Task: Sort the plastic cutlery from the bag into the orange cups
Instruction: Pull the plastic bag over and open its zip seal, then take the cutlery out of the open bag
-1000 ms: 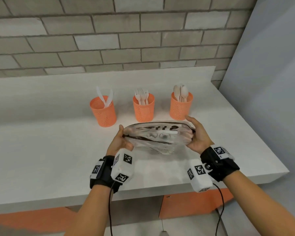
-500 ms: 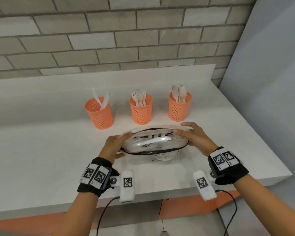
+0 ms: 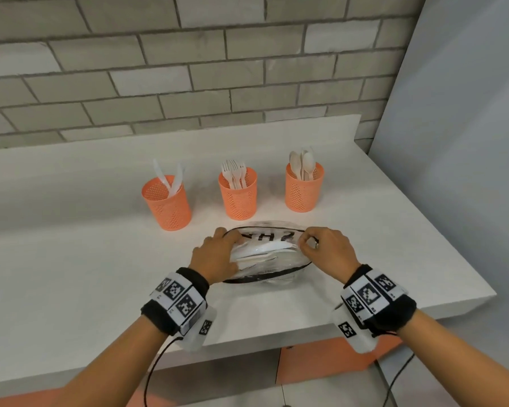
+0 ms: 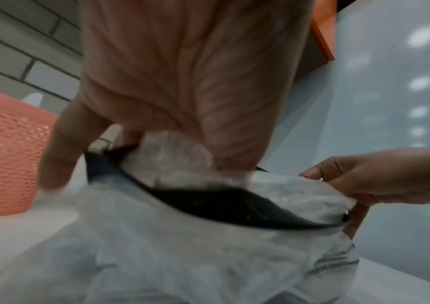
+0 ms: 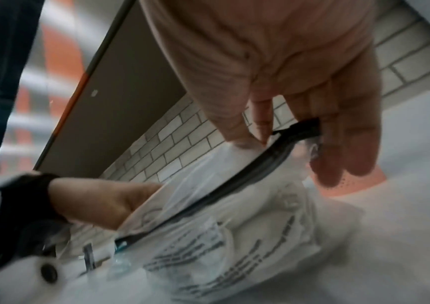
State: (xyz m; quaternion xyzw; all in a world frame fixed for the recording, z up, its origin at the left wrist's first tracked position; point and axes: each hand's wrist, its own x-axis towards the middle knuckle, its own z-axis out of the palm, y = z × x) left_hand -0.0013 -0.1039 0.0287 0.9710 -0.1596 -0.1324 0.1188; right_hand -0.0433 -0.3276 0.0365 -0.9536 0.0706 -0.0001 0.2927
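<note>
A clear plastic bag (image 3: pixel 265 261) with a black zip rim lies on the white counter (image 3: pixel 86 274), with white cutlery (image 3: pixel 265 247) showing inside it. My left hand (image 3: pixel 227 239) grips the bag's left end, the plastic bunched between thumb and fingers (image 4: pixel 53 162). My right hand (image 3: pixel 306 240) pinches the right end of the black rim (image 5: pixel 294 131) between thumb and forefinger. Behind the bag stand three orange mesh cups: the left cup (image 3: pixel 166 202) holds knives, the middle cup (image 3: pixel 238 192) holds forks and the right cup (image 3: pixel 304 188) holds spoons.
A grey brick wall (image 3: pixel 188 69) runs behind the counter and a plain grey panel (image 3: pixel 459 142) closes the right side. The counter's front edge (image 3: pixel 276 336) is just below my wrists, with orange cabinet fronts (image 3: pixel 321 362) beneath.
The bag has come down from being held up in front of the cups to lying on the counter. Both hands turned palm down over its rim.
</note>
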